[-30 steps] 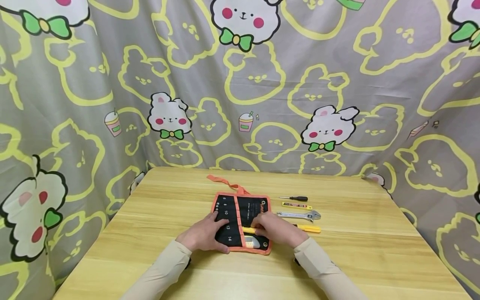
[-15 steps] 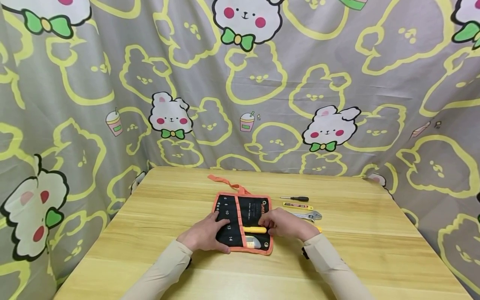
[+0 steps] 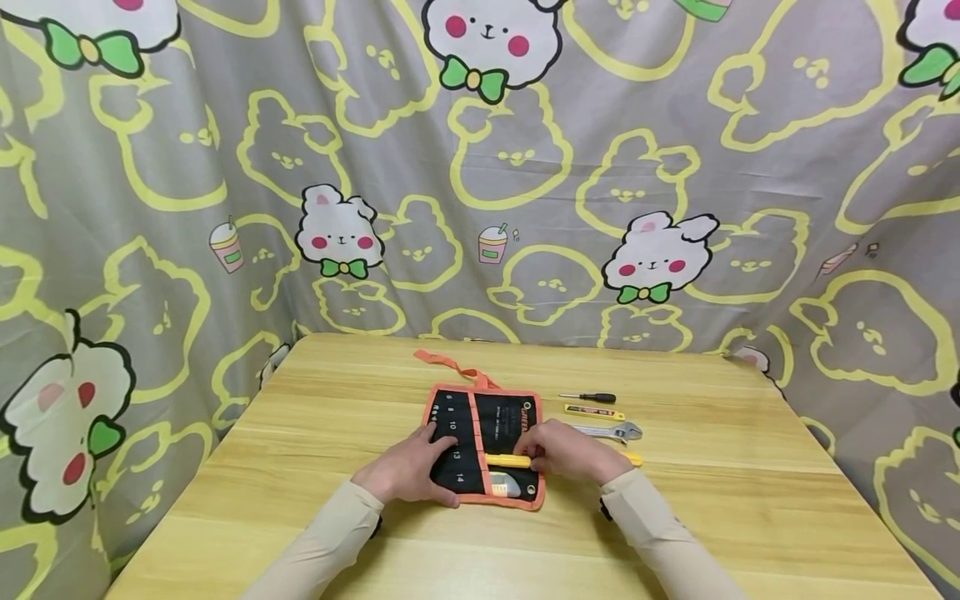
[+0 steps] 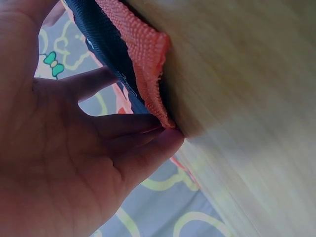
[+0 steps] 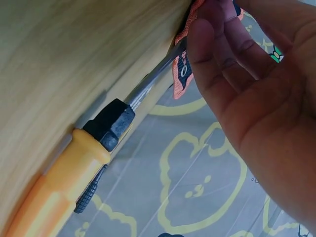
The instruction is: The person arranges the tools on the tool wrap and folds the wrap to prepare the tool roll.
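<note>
A black tool pouch (image 3: 497,417) with orange trim and printed numbers lies unrolled on the table. My left hand (image 3: 405,468) rests on its left side with the fingers spread; the left wrist view shows fingertips at the orange edge (image 4: 148,74). At a pouch pocket, my right hand (image 3: 573,450) pinches the outer end of a yellow-handled tool (image 3: 506,460), whose lower part is hidden in the pocket. Below it a grey and yellow object (image 3: 504,483) sits in another pocket. Beneath the right hand lies a yellow screwdriver (image 5: 64,170), its shaft pointing toward the pouch.
Right of the pouch lie a small black screwdriver (image 3: 600,397), a flat yellow tool or packet (image 3: 595,412) and an adjustable wrench (image 3: 624,432). An orange strap (image 3: 446,360) trails from the pouch's far edge. A patterned curtain (image 3: 540,250) hangs behind the wooden table (image 3: 337,375).
My right hand draws right from the yellow-handled tool, baring its end, then comes slightly back left onto that end. The left hand stays put.
</note>
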The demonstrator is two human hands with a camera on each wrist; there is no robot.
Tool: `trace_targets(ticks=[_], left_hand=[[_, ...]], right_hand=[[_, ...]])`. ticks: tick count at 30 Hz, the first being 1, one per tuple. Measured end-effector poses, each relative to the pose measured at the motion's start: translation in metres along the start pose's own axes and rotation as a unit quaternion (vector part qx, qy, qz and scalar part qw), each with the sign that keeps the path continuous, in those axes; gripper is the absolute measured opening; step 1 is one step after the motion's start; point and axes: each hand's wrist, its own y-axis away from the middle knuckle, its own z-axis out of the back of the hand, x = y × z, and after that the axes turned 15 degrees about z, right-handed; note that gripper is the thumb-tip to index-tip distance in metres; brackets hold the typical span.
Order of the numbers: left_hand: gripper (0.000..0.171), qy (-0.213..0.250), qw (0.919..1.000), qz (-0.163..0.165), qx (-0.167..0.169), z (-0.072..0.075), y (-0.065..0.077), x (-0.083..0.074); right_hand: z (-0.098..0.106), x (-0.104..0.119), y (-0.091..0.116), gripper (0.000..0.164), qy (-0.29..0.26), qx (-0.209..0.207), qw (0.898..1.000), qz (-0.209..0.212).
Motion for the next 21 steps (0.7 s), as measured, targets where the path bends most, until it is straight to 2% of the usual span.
trace_targets(ticks=[21], left_hand=[[0.089, -0.003, 1.0000, -0.002, -0.003, -0.0010, -0.0012, 0.0001]], right_hand=[[-0.0013, 0.0080, -0.0008, 0.019, 0.039, 0.003, 0.999, 0.009]])
